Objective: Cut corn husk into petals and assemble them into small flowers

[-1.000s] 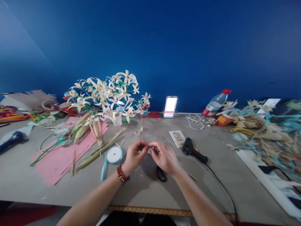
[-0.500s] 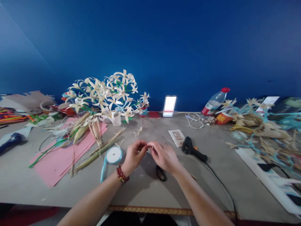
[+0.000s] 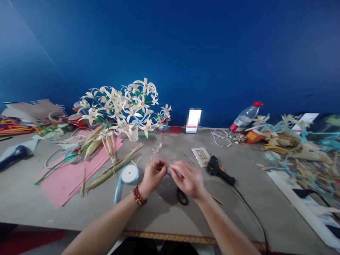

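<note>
My left hand (image 3: pixel 154 177) and my right hand (image 3: pixel 188 179) meet fingertip to fingertip above the middle of the table (image 3: pixel 106 216). Thumb and forefinger are pinched together on each hand; whatever lies between them is too small to make out. A red bead bracelet (image 3: pixel 139 195) circles my left wrist. Under my right hand, partly covered, are scissors with a black handle loop (image 3: pixel 182 196). Just left of my left hand lies a roll of light blue ribbon (image 3: pixel 129 173), its loose end trailing toward me. Behind the hands rests a small pale curled scrap (image 3: pixel 157 148).
White husk flowers (image 3: pixel 130 106) stand in cups at the back left, behind pink paper (image 3: pixel 62 187) and dry stalks (image 3: pixel 113 173). A black glue gun (image 3: pixel 220 170) with a cord lies right, near a tilted bottle (image 3: pixel 245 117) and a white power strip (image 3: pixel 300 209).
My right hand has shifted slightly to the right and its fingertips have parted a little from my left ones. The whole view has turned slightly.
</note>
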The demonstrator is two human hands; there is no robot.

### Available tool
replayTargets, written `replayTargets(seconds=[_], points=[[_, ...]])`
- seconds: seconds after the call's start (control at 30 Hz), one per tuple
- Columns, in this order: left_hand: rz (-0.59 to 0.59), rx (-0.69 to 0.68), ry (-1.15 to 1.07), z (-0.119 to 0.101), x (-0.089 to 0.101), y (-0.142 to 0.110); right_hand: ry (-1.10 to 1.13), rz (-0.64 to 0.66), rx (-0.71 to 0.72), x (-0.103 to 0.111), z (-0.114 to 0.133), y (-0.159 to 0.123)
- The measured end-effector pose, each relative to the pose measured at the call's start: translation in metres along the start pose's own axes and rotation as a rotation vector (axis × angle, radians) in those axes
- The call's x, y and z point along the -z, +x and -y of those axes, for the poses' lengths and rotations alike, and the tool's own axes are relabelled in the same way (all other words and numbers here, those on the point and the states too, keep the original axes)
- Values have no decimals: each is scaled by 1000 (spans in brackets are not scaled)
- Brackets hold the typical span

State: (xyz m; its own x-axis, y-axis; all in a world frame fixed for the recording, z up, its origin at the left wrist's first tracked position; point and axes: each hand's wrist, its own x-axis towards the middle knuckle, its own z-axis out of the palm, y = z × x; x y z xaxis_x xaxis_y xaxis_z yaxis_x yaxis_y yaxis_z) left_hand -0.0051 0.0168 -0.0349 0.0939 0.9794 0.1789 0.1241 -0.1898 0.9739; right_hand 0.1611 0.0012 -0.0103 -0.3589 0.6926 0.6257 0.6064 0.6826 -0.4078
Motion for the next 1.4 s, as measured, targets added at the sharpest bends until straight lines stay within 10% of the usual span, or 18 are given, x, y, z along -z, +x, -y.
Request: replayTargets(seconds=[0.47, 1.0, 1.4], points=[[67, 98, -467, -3, -1, -3, -74, -60, 11, -9, -3, 3], [-5, -122, -2, -1, 0, -9, 7, -73, -168, -7, 3, 3], [53, 49, -364, -8, -3, -3, 149, -13, -242, -11, 6, 2]])
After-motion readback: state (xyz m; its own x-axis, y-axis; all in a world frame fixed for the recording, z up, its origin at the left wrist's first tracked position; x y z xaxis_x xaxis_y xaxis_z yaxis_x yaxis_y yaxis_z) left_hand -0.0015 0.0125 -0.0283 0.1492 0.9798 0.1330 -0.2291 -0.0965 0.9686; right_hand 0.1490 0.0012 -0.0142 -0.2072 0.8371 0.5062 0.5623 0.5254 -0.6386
